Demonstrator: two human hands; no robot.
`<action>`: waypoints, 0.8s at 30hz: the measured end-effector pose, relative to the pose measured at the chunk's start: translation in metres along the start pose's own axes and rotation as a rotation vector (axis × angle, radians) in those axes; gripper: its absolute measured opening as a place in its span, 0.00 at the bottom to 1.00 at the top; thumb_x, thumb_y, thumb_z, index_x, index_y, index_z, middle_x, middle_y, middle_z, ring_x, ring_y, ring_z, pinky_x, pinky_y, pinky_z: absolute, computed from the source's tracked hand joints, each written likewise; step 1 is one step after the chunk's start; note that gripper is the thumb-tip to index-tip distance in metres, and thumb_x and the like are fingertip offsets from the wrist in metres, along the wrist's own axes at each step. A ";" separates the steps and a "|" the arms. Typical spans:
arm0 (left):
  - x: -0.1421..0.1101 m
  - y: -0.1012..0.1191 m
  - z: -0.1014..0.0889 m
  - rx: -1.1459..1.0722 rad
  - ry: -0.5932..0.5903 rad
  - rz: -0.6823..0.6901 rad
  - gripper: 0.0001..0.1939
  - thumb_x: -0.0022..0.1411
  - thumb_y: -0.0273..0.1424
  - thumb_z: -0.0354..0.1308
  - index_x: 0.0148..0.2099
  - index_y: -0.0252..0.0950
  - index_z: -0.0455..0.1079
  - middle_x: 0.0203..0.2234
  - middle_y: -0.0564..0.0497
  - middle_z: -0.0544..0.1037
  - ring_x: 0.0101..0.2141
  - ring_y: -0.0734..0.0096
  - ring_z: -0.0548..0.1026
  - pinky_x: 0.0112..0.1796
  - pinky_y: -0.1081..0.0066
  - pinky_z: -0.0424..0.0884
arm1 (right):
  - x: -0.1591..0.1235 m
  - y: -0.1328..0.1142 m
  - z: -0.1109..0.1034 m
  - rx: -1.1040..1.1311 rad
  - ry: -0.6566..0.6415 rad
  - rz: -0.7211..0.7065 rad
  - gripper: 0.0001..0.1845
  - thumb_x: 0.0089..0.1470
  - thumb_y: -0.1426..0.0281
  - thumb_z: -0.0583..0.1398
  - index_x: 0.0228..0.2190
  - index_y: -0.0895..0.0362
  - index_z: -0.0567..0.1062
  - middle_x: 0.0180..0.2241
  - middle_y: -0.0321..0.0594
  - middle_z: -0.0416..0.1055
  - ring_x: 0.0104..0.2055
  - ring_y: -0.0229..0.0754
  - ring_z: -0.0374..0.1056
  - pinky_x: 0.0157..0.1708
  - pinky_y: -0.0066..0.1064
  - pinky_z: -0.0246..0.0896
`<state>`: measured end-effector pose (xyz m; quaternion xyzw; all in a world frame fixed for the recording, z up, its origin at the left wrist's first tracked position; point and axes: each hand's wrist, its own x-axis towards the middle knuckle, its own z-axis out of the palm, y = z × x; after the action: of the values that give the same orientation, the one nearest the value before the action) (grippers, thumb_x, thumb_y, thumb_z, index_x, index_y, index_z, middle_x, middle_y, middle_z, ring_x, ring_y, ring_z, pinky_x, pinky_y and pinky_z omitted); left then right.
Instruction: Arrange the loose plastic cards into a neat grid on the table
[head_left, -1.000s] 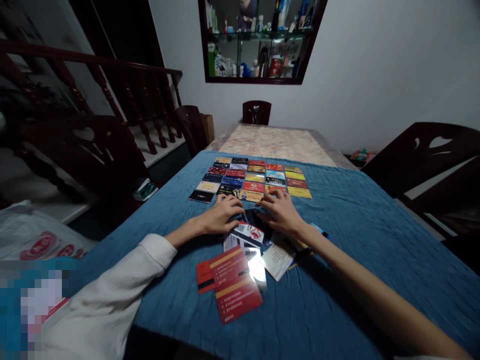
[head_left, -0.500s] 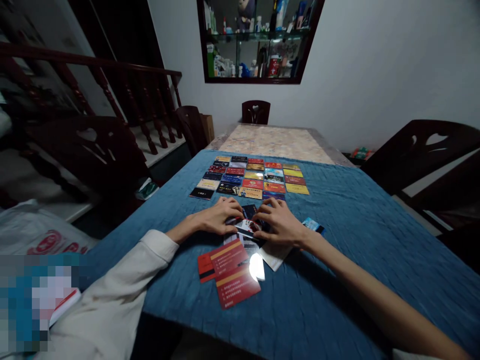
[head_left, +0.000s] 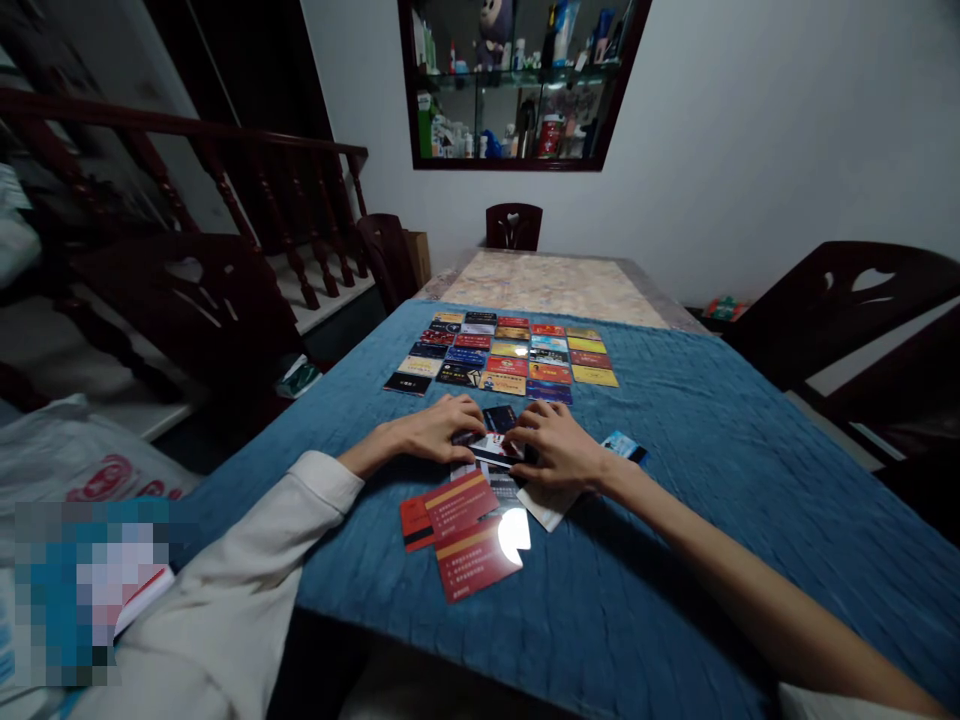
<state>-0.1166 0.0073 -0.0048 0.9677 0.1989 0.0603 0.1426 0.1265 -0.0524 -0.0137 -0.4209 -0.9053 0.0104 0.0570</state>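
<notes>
Between my two hands is a white card with a black stripe (head_left: 495, 452), partly covered by fingers. My left hand (head_left: 442, 428) is closed on its left end, thumb at the near edge. My right hand (head_left: 559, 447) grips the right end with bent fingers. Just beyond lies a dark card (head_left: 499, 418). Nearer me are overlapping red cards (head_left: 480, 560), one with a bright glare, and an orange-red card (head_left: 414, 524) with a black stripe. A pale card (head_left: 547, 508) lies under my right hand, and a blue card (head_left: 624, 446) beside my right wrist.
Several colourful cards (head_left: 506, 367) lie in rows farther up the blue tablecloth (head_left: 690, 430). Dark wooden chairs (head_left: 847, 310) stand around the table. A white plastic bag (head_left: 82, 450) is at the left, and a glass-shelved cabinet (head_left: 517, 80) is in the far wall.
The camera view has shifted slightly. Both hands stay on the striped card with little visible movement, and the other cards keep their places on the cloth.
</notes>
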 end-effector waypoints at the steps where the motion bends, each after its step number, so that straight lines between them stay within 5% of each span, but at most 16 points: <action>1: 0.000 -0.001 0.001 -0.004 0.006 0.009 0.14 0.60 0.34 0.64 0.48 0.38 0.75 0.45 0.46 0.76 0.50 0.57 0.69 0.52 0.57 0.61 | 0.000 0.000 0.000 -0.003 0.006 -0.005 0.17 0.55 0.56 0.63 0.43 0.51 0.79 0.44 0.45 0.73 0.51 0.53 0.59 0.48 0.45 0.47; 11: 0.000 -0.010 0.003 -0.157 0.167 0.127 0.08 0.63 0.31 0.60 0.41 0.35 0.78 0.36 0.45 0.80 0.42 0.65 0.73 0.46 0.66 0.68 | -0.003 0.007 -0.005 0.029 0.144 -0.097 0.13 0.59 0.63 0.58 0.41 0.53 0.80 0.39 0.45 0.76 0.49 0.51 0.61 0.51 0.46 0.49; 17: 0.003 -0.015 0.006 -0.231 0.290 0.074 0.14 0.68 0.31 0.52 0.34 0.32 0.77 0.31 0.46 0.80 0.36 0.69 0.75 0.40 0.72 0.70 | -0.001 0.016 0.003 0.031 0.288 -0.069 0.13 0.63 0.68 0.55 0.41 0.54 0.80 0.37 0.45 0.77 0.46 0.48 0.65 0.47 0.42 0.54; 24: 0.006 -0.023 0.018 -0.208 0.411 -0.043 0.10 0.64 0.26 0.56 0.45 0.32 0.76 0.37 0.45 0.81 0.38 0.69 0.77 0.41 0.72 0.72 | 0.005 0.027 0.024 0.004 0.414 0.015 0.15 0.63 0.71 0.54 0.45 0.55 0.79 0.38 0.46 0.78 0.44 0.48 0.67 0.44 0.41 0.58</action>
<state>-0.1166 0.0252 -0.0289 0.9107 0.2372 0.2730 0.1994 0.1416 -0.0303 -0.0390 -0.4208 -0.8709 -0.0739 0.2427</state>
